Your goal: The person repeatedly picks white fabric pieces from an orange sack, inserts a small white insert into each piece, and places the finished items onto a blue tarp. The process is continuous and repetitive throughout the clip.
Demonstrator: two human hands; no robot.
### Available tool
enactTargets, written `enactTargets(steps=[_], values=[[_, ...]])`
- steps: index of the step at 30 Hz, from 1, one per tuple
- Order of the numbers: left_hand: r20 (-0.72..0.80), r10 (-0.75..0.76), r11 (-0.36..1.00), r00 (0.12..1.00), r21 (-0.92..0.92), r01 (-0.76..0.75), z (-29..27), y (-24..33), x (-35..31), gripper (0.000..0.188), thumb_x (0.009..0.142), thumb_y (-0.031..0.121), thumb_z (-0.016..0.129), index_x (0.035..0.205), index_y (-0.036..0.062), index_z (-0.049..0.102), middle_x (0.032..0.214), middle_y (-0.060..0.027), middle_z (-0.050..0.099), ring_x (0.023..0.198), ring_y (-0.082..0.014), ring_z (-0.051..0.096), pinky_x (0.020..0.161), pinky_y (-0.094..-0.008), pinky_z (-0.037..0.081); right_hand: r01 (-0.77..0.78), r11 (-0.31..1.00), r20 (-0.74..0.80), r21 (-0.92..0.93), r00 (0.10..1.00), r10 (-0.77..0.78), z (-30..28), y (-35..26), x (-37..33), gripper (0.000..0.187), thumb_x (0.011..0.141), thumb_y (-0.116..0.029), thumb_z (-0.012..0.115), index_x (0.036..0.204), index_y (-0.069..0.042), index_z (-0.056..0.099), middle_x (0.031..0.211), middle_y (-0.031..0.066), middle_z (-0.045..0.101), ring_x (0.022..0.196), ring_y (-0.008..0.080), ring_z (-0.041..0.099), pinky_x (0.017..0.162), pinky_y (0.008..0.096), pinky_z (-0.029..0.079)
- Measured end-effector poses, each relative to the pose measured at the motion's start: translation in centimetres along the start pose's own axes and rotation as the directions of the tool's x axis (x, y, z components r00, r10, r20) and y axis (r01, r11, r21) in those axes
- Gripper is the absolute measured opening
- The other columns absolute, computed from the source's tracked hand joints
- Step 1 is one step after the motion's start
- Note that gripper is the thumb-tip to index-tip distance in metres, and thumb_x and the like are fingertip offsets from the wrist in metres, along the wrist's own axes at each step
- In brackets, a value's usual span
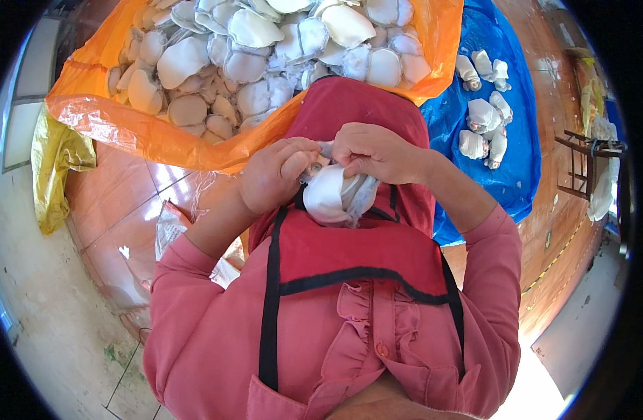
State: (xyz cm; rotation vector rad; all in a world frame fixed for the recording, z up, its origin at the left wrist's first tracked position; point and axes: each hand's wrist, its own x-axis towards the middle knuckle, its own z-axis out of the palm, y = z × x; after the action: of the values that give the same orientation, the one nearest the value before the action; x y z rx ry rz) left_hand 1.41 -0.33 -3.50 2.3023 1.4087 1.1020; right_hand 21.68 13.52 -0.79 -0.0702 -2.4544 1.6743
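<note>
At far left, a yellow sack [52, 168] against the wall, then reddish tiled floor [115, 185], apparently giving the left elbow room to swing, short of a crumpled bag [169, 229]. From upper left to centre, an orange sheet [125, 128] with a raised, folded rim, heaped with white padded pieces [255, 29] and lying close beyond the knees. At centre, above the lap of a dark red apron [367, 108], the left hand [276, 173], narrow, pinching one end of a rounded white bundle [325, 199] beside a tan patch. Between both hands, the bundle, apparently at risk of rolling off the lap through a loosened pinch, or of shedding fluff through too hard a pull. Just right, the right hand [379, 152], also narrow, holding the bundle's upper edge; cannot tell exact fingertip contact. Farther right, a blue sheet [515, 150] with small stuffed pieces [481, 115] toward its upper part and bare blue below, seemingly good reach for the right arm. At far right, a wooden stand [588, 171], well apart from both elbows.
</note>
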Motion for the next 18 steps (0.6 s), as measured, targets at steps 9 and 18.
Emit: enactTargets(steps=[9,18], values=[[-0.123,-0.29,0.956,0.949,-0.091,0.28,2.4,-1.0,-1.0,0.025,0.072,0.005,0.071,0.092,0.0039,0.056,0.094,-0.0123,0.069,0.085,-0.0319,0.068,0.071,-0.0374,0.054,-0.001,1.0,-0.17,-0.014,0.985,-0.002,1.8,2.0,-2.6,0.018,0.081,-0.011,0.069,0.082,-0.006,0.052,0.086,0.0049,0.056,0.083,0.0233,0.055,0.078,0.0347,0.044],[0.112,-0.178,0.979,0.978,-0.081,0.187,0.8,-0.9,1.2,0.026,0.074,0.007,0.067,0.1,0.0081,0.065,0.092,-0.0089,0.065,0.087,-0.0309,0.063,0.074,-0.0395,0.05,-0.002,1.0,-0.251,0.023,0.968,0.008,2.7,3.1,-3.3,0.018,0.087,-0.018,0.066,0.085,-0.007,0.052,0.093,0.0051,0.059,0.091,0.0215,0.056,0.083,0.0334,0.044]])
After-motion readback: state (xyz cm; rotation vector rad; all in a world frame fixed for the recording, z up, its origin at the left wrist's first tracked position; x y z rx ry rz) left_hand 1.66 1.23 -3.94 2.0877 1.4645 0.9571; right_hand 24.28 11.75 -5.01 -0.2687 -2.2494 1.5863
